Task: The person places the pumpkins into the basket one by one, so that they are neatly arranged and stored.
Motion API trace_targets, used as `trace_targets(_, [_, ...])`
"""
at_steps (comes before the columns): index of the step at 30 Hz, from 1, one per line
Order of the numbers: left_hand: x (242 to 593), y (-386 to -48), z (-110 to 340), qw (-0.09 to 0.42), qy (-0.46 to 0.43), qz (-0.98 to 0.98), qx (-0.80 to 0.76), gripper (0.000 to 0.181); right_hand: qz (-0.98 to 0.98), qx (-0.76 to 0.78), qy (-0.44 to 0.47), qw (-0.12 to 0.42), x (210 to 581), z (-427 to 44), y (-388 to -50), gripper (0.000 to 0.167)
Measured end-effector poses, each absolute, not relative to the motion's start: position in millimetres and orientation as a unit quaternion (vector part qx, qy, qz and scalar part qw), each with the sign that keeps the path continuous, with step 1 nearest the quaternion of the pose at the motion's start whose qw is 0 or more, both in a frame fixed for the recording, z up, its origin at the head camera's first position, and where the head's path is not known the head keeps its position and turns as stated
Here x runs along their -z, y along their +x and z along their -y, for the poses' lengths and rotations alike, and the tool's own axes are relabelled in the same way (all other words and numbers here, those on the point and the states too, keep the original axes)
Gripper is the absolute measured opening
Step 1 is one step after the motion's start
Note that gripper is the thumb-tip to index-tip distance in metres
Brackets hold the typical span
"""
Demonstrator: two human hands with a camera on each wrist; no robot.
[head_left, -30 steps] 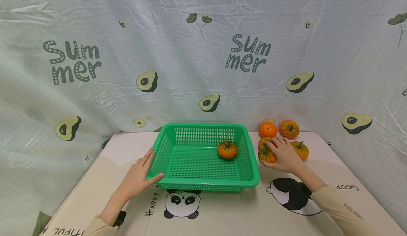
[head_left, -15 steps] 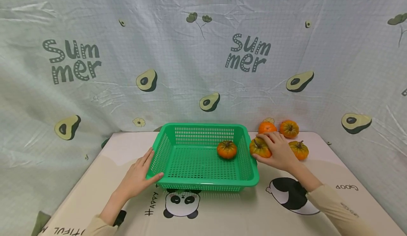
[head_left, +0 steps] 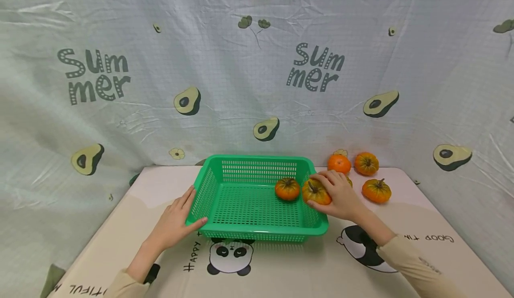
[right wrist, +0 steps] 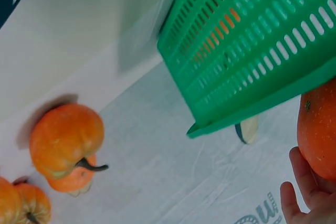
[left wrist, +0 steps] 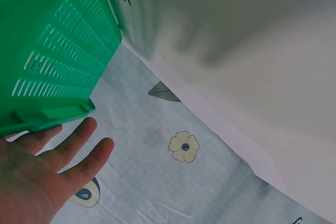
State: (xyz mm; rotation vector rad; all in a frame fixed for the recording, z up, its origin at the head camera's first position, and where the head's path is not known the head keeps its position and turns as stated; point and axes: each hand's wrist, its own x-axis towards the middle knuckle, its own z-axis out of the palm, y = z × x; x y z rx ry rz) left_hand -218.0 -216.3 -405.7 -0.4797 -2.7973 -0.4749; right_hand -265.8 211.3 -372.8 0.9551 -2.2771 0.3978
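Observation:
My right hand (head_left: 341,197) holds an orange pumpkin (head_left: 316,192) with a greenish stem over the right rim of a green plastic basket (head_left: 257,229). In the right wrist view, the held pumpkin (right wrist: 320,135) shows only in part, with fingertips against its underside. Inside the basket, towards the right, sits another pumpkin (head_left: 287,189). My left hand (head_left: 173,224) rests at the basket's left side, thumb over the front corner and fingers straight. The left wrist view has these spread fingers (left wrist: 86,161) beside the rim.
Right of the basket stand several more pumpkins: a bright orange one (head_left: 339,163), one at the back (head_left: 366,163) and one nearer the right (head_left: 376,191). Another is mostly hidden behind my right hand. A printed cloth wall (head_left: 225,128) rises behind the table (head_left: 289,271).
My right hand has gripped a pumpkin from the group at the right, lifted it and carried it left to the basket's rim. My left hand has stayed at the basket.

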Motion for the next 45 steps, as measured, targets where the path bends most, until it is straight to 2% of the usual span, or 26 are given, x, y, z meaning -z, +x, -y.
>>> trace_targets(11, [399.5, -219.8, 217.0, 0.134, -0.178, 0.966, 0.134, 0.085, 0.866, -0.181, 0.389, 0.256, 378.1, -197.3, -268.1, 0.054])
trace_targets(20, [395.9, -224.0, 217.0, 0.161, -0.186, 0.964, 0.106, 0.085, 0.886, -0.154, 0.387, 0.204, 379.1, -192.0, -275.3, 0.055])
trace_targets(45, [403.7, -221.1, 214.5, 0.143, -0.175, 0.966, 0.127, 0.087, 0.91, -0.077, 0.395, 0.102, 378.7, -174.7, -291.0, 0.059])
